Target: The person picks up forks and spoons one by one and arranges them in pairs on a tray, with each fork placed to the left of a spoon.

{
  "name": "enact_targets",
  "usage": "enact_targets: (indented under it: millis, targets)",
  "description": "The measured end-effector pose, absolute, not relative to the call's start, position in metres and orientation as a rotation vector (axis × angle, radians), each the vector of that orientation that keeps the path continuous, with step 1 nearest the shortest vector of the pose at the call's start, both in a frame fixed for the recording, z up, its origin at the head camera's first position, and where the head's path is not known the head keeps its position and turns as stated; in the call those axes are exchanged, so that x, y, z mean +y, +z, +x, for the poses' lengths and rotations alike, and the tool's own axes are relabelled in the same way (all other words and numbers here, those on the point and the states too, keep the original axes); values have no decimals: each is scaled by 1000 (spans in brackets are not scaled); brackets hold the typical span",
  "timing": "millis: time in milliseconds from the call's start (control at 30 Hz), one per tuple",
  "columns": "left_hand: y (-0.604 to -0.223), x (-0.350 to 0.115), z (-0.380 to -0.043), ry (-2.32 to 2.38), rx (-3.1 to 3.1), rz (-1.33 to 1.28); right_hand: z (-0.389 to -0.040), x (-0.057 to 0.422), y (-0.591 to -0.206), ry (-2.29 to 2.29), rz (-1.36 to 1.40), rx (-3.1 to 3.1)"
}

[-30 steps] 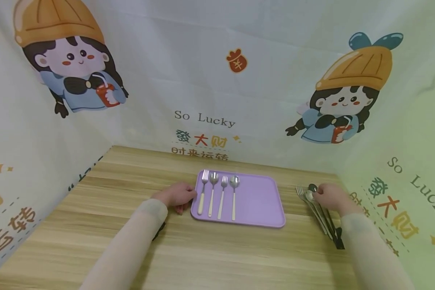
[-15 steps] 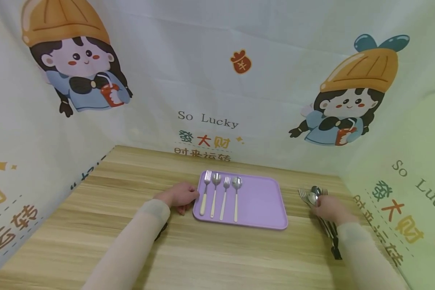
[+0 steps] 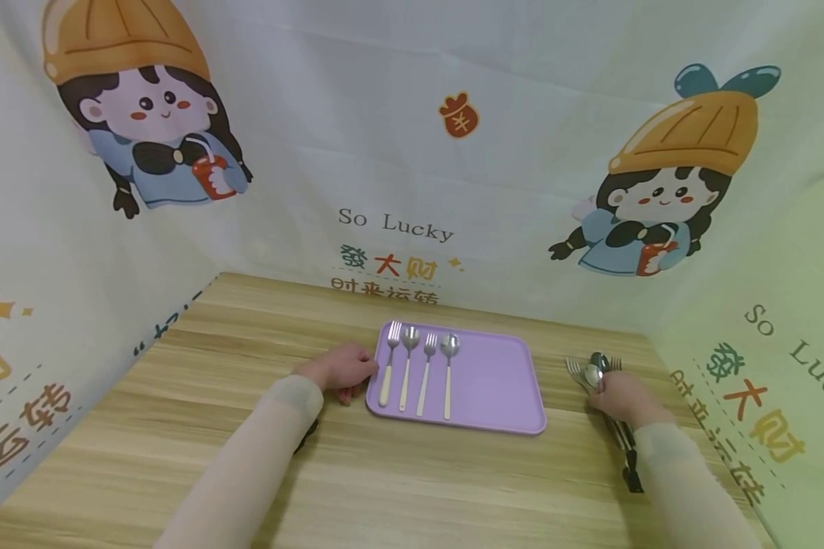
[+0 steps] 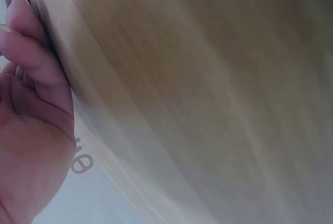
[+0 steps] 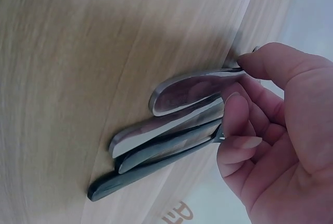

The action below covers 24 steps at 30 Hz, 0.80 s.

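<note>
In the head view a purple tray (image 3: 490,381) lies on the table with a fork (image 3: 388,374), a spoon (image 3: 407,374), a smaller fork (image 3: 426,377) and another spoon (image 3: 448,377), all pale-handled, side by side on its left part. My left hand (image 3: 339,366) rests on the table with loosely bent fingers, its fingertips at the tray's left edge. To the right, my right hand (image 3: 628,398) is over a bunch of silver and black cutlery. In the right wrist view its thumb and index finger pinch a silver cutlery handle (image 5: 192,91); that piece's head is hidden.
Beside the pinched piece lie another silver handle (image 5: 151,130) and black handles (image 5: 151,169). A fork head (image 3: 577,369) and a spoon head (image 3: 593,374) stick out past the right hand. Printed cloth walls (image 3: 494,183) stand behind and beside the wooden table (image 3: 412,488).
My right hand has come slightly nearer along the cutlery bunch, and the handles have shifted nearer too. The left hand stays at the tray's edge. The head view has turned slightly.
</note>
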<state>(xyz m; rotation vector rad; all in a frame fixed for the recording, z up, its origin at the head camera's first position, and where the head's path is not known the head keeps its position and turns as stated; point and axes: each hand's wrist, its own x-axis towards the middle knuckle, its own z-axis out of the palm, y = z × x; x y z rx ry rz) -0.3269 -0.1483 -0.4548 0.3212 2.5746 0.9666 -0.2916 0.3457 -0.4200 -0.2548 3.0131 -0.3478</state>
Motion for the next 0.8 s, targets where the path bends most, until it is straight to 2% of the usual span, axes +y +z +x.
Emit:
enact_targets:
  millis: [467,800]
  targets:
    - [-455,-149,-327,955,2583,317,-288,341,-417,-516,-125,2922]
    - [-458,-149,-329,963,2578,320,-295,330,-409,-470,-267,2983]
